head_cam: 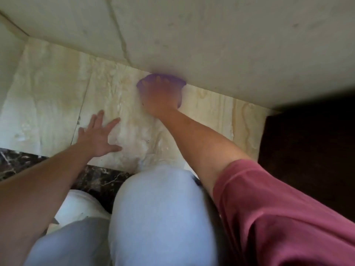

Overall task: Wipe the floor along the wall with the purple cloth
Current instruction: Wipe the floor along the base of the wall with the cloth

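Note:
The purple cloth (178, 81) lies on the cream marble floor (48, 104), pushed right up against the base of the pale wall (211, 39). My right hand (160, 96) presses down on it with fingers spread, covering most of the cloth; the hand is blurred. My left hand (98, 133) rests flat on the floor tile to the left and nearer to me, fingers apart, holding nothing.
My knees in light blue trousers (153, 208) are on the floor just below the hands. A dark marble strip (99, 179) borders the cream tiles near me. A dark opening (311, 143) lies to the right, and a second wall (7, 54) forms a corner at the left.

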